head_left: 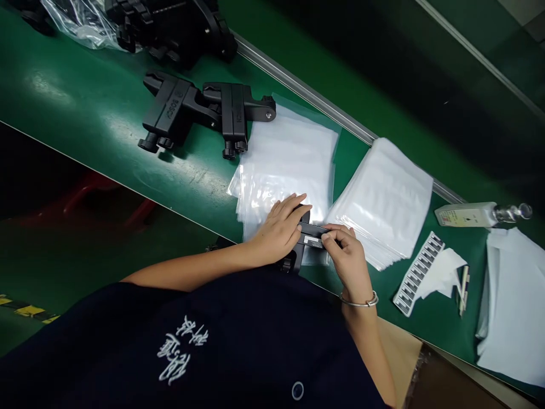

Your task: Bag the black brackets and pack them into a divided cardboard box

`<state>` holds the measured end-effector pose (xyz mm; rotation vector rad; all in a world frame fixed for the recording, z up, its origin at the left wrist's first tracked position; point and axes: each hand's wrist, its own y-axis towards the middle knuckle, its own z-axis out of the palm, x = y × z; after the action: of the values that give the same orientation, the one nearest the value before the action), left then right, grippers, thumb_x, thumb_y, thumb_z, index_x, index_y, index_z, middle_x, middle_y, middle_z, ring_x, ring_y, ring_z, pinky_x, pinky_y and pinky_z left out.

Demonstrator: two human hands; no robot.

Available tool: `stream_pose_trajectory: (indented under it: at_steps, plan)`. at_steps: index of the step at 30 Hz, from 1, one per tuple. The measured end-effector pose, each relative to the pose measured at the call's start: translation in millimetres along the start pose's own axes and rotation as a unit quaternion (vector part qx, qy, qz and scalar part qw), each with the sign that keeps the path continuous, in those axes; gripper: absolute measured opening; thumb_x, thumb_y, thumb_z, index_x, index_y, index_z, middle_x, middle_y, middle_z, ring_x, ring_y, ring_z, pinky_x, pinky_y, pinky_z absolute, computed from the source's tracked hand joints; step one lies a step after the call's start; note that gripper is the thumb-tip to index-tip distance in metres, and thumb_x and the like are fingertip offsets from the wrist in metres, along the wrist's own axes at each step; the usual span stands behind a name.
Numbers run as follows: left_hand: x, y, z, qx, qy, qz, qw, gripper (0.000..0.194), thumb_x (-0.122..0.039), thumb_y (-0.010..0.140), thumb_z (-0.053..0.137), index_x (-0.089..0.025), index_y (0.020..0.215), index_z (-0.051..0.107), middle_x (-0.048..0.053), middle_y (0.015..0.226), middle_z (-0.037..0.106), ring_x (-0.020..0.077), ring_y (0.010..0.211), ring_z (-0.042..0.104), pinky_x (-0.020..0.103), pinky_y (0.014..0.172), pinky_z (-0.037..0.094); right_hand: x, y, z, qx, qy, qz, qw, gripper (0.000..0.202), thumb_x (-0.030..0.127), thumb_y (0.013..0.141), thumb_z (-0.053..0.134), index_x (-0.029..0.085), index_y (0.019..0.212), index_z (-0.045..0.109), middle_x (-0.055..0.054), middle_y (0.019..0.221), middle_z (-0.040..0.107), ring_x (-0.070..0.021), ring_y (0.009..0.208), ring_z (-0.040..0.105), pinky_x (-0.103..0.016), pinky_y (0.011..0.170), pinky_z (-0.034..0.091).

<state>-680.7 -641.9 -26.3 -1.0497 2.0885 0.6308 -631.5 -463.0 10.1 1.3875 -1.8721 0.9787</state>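
A black plastic bracket (314, 229), like the BOSCH-marked ones further up the table, lies at the table edge close to my body. On its arm is a small white and dark label (313, 242). My left hand (276, 232) rests across the bracket with its fingers stretched out, covering much of it. From the other side, my right hand (348, 250) pinches the bracket's arm between thumb and fingers at the label's end. Underneath spreads a stack of clear plastic bags (289, 159).
Two black BOSCH brackets (170, 108) stand beyond the bags, with more black parts (183, 28) behind. To the right are another bag stack (392, 187), a clear bottle (466, 215), a label sheet (419, 272), a thin stick (464, 289) and white sheets (515, 307).
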Motion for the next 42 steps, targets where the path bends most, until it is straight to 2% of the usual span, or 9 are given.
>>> stream_pose_trajectory:
  at_steps: [16, 19, 21, 25, 28, 31, 35, 38, 42]
  plan:
    - [0, -1, -2.1, -0.017, 0.002, 0.005, 1.0, 0.046, -0.018, 0.093, 0.033, -0.017, 0.139, 0.038, 0.014, 0.154, 0.032, 0.0266, 0.145, 0.022, 0.053, 0.117, 0.024, -2, -2, 1, -0.005, -0.026, -0.029, 0.999, 0.023, 0.036, 0.082, 0.058, 0.022, 0.064, 0.059, -0.004, 0.102, 0.069, -0.0237, 0.107, 0.06, -0.056, 0.115, 0.012]
    - [5, -4, -10.8, -0.028, -0.016, 0.062, 0.998, 0.042, -0.023, 0.09, 0.04, -0.02, 0.131, 0.05, 0.011, 0.145, 0.046, 0.0274, 0.141, 0.032, 0.052, 0.116, 0.025, -1, -1, 4, -0.012, -0.037, -0.04, 0.998, 0.023, 0.035, 0.082, 0.058, 0.022, 0.063, 0.058, -0.004, 0.1, 0.069, -0.0235, 0.103, 0.061, -0.057, 0.114, 0.015]
    - [8, -5, -20.1, 0.04, -0.022, 0.115, 0.992, 0.033, -0.023, 0.087, 0.046, -0.025, 0.116, 0.063, 0.007, 0.13, 0.061, 0.0271, 0.132, 0.045, 0.049, 0.113, 0.029, -1, -1, 5, -0.013, -0.045, -0.049, 0.998, 0.023, 0.034, 0.082, 0.058, 0.022, 0.063, 0.058, -0.004, 0.099, 0.069, -0.0235, 0.101, 0.062, -0.057, 0.113, 0.018]
    - [10, 4, -41.7, 0.185, -0.005, 0.155, 0.97, 0.03, -0.023, 0.081, 0.056, -0.028, 0.107, 0.07, 0.005, 0.122, 0.067, 0.0285, 0.12, 0.055, 0.043, 0.099, 0.04, -6, -6, -9, -0.033, -0.048, -0.069, 0.996, 0.02, 0.035, 0.086, 0.058, 0.022, 0.072, 0.065, -0.006, 0.105, 0.07, -0.0246, 0.105, 0.063, -0.053, 0.108, 0.034]
    - [-1, 18, -52.0, 0.215, 0.057, 0.208, 0.952, 0.028, -0.022, 0.084, 0.055, -0.027, 0.108, 0.07, 0.008, 0.112, 0.07, 0.0254, 0.108, 0.06, 0.036, 0.087, 0.043, -16, -12, -27, -0.028, -0.079, -0.107, 0.991, 0.028, 0.038, 0.088, 0.059, 0.025, 0.111, 0.066, -0.008, 0.129, 0.062, -0.0261, 0.123, 0.055, -0.047, 0.102, 0.044]
    - [-20, 33, -49.9, 0.226, 0.176, 0.307, 0.908, 0.027, -0.016, 0.092, 0.047, -0.021, 0.105, 0.07, 0.008, 0.09, 0.071, 0.0202, 0.091, 0.061, 0.033, 0.076, 0.041, -27, -16, -35, 0.045, -0.184, -0.151, 0.97, 0.05, 0.04, 0.088, 0.06, 0.027, 0.136, 0.051, -0.009, 0.141, 0.053, -0.0287, 0.132, 0.047, -0.056, 0.111, 0.032]
    - [-33, 38, -39.3, 0.209, 0.289, 0.41, 0.84, 0.031, -0.009, 0.095, 0.041, -0.017, 0.092, 0.071, 0.007, 0.087, 0.069, 0.0174, 0.084, 0.058, 0.034, 0.071, 0.037, -35, -14, -29, 0.033, -0.261, -0.166, 0.95, 0.047, 0.037, 0.091, 0.055, 0.026, 0.136, 0.049, -0.01, 0.136, 0.057, -0.0289, 0.129, 0.051, -0.062, 0.113, 0.024]
    - [-24, 27, -44.4, 0.204, 0.314, 0.4, 0.836, 0.029, -0.011, 0.095, 0.042, -0.017, 0.099, 0.07, 0.006, 0.086, 0.068, 0.0165, 0.083, 0.058, 0.032, 0.069, 0.036, -37, -11, -28, 0.026, -0.26, -0.174, 0.95, 0.044, 0.038, 0.09, 0.057, 0.025, 0.133, 0.052, -0.01, 0.131, 0.061, -0.0288, 0.124, 0.055, -0.063, 0.113, 0.024]
    - [-4, 5, -64.3, 0.191, 0.302, 0.302, 0.884, 0.038, -0.018, 0.093, 0.047, -0.021, 0.13, 0.056, 0.005, 0.094, 0.067, 0.0174, 0.086, 0.06, 0.031, 0.076, 0.042, -40, -6, -28, 0.042, -0.224, -0.216, 0.949, 0.046, 0.039, 0.089, 0.059, 0.024, 0.131, 0.051, -0.011, 0.126, 0.063, -0.0294, 0.119, 0.057, -0.06, 0.108, 0.035]
